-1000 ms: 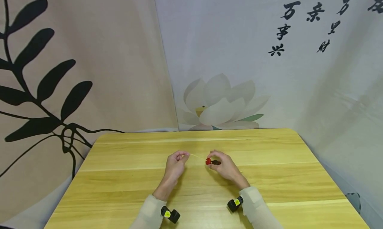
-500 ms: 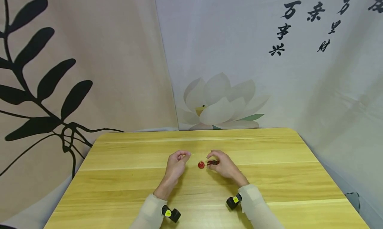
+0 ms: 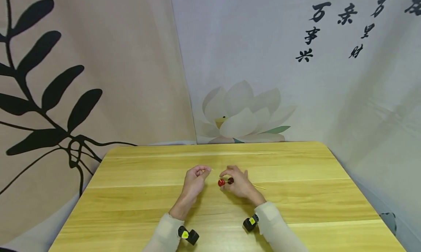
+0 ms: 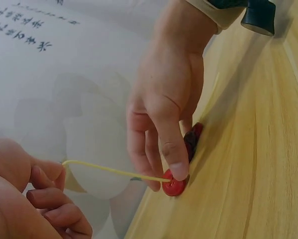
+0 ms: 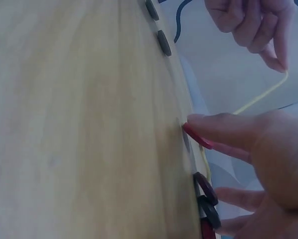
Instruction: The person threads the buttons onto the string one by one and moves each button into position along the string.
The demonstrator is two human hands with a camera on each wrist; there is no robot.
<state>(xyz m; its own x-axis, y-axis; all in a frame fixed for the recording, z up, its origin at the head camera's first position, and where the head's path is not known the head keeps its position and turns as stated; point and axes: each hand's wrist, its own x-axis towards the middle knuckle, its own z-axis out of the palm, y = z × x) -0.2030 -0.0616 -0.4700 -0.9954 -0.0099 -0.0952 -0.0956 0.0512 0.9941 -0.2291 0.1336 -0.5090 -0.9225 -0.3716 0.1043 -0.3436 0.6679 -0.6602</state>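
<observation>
My left hand (image 3: 194, 183) pinches the end of a yellow string (image 4: 114, 172) between thumb and fingertips. To the right, the string runs through a round red button (image 4: 174, 189) with small holes, tilted on edge close over the table. My right hand (image 3: 241, 185) grips this button between thumb and finger. Behind it, under the right hand's other fingers, a dark red button (image 5: 206, 188) and a dark grey button (image 5: 209, 211) sit bunched along the string. The right hand partly hides the bunch. In the head view, the string's yellow tail (image 3: 260, 187) emerges right of the right wrist.
The wooden table (image 3: 138, 208) extends around both hands. Behind it hang cloth backdrops, one with dark leaves (image 3: 39, 87) and one with a pale lotus (image 3: 243, 116). Small black cameras are strapped to the left sleeve (image 3: 164, 233) and the right sleeve (image 3: 277, 226).
The red button has come apart leftward from the darker buttons. My right hand has shifted left to grip it, uncovering the string's tail. The left hand has barely moved.
</observation>
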